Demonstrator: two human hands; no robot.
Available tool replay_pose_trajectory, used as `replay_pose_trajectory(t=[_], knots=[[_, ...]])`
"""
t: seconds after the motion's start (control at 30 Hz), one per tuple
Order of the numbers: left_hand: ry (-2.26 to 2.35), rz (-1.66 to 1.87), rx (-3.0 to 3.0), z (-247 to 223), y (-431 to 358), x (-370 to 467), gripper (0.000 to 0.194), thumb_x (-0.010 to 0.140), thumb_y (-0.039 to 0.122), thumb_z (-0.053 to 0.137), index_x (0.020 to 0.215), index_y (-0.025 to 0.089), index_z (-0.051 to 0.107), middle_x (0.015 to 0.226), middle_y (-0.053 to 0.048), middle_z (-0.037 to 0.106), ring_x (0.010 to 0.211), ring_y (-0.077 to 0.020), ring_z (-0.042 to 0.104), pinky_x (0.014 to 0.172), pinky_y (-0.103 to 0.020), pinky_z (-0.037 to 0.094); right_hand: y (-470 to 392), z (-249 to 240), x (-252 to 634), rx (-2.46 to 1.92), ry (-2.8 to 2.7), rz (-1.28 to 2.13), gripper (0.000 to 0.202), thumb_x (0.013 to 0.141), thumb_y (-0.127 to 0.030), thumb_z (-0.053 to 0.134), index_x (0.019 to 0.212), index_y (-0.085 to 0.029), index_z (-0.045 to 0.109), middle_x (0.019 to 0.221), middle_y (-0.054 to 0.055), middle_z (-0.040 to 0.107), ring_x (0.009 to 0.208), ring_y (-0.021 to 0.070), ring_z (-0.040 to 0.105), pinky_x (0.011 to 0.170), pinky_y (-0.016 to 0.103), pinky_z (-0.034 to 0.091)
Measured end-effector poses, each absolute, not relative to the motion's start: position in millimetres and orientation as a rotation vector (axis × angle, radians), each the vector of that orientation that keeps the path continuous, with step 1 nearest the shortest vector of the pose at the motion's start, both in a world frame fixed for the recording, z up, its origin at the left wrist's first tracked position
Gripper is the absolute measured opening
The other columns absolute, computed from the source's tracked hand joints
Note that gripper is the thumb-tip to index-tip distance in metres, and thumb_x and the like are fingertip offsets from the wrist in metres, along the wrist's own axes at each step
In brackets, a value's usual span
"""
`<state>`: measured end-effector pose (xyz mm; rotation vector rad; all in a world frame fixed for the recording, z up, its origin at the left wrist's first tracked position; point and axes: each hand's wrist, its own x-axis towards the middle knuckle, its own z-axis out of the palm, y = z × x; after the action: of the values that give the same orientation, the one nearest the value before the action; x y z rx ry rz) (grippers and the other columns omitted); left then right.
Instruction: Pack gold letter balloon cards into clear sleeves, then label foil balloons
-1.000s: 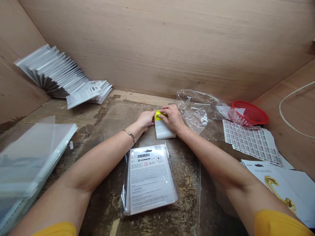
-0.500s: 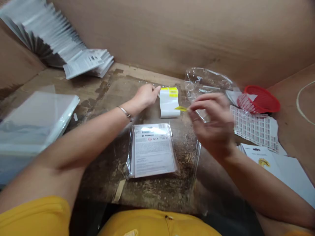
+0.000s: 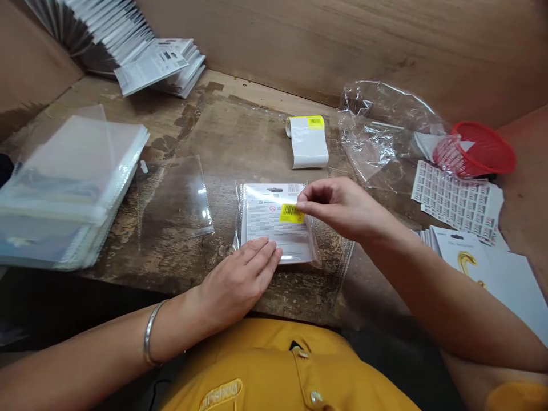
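A flat printed packet in a clear plastic sleeve lies in front of me on the worn table. Over its upper right part is a yellow barcode sticker, pinched at its right edge between the thumb and forefinger of my right hand. My left hand rests flat on the packet's lower left edge, fingers stretched out. Behind the packet stands a roll of stickers, its white backing partly unrolled and a yellow label at its top.
Clear plastic sleeves are stacked at the left. Several packets lean at the back left. On the right are a crumpled clear bag, a red basket, sticker sheets and white cards.
My right hand has brought the yellow sticker from beside the roll to the packet. My left hand has left the roll and come down onto the packet's lower edge.
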<state>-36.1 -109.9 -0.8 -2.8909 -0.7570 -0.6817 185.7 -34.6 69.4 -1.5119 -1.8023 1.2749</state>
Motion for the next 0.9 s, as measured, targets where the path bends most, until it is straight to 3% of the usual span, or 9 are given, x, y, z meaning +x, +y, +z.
replay_pose_trajectory(t=[0.53, 0.7, 0.9], knots=[[-0.746, -0.784, -2.862, 3.1, -109.3, -34.7, 0.034, 0.092, 0.007, 0.036, 0.108, 0.002, 0.065, 0.107, -0.019, 0.07, 0.103, -0.0263, 0.065, 0.091, -0.038, 0.056, -41.8, 53.4, 164.6, -1.731, -2.132, 1.142, 0.014, 0.076, -0.021, 0.063, 0.063, -0.018, 0.064, 0.06, -0.001, 0.06, 0.055, 0.0103, 0.049, 0.051, 0.024, 0.036], [-0.78, -0.771, -2.82, 6.5, -108.7, -34.2, 0.032, 0.092, 0.006, 0.035, 0.105, 0.005, 0.065, 0.101, -0.016, 0.069, 0.096, -0.0218, 0.066, 0.088, -0.034, 0.056, -40.9, 52.9, 162.8, -1.756, -2.182, 1.072, 0.014, 0.076, -0.019, 0.064, 0.062, -0.018, 0.064, 0.059, -0.002, 0.06, 0.055, 0.0106, 0.049, 0.052, 0.025, 0.033], [-0.798, -0.655, -2.901, 7.7, -106.6, -34.8, 0.032, 0.092, 0.009, 0.037, 0.109, 0.005, 0.064, 0.123, -0.022, 0.062, 0.103, -0.0259, 0.063, 0.087, -0.038, 0.056, -45.5, 51.9, 154.0, -1.904, -2.264, 0.885, 0.011, 0.075, -0.017, 0.061, 0.064, -0.019, 0.065, 0.061, -0.001, 0.062, 0.057, 0.0122, 0.051, 0.054, 0.026, 0.034]])
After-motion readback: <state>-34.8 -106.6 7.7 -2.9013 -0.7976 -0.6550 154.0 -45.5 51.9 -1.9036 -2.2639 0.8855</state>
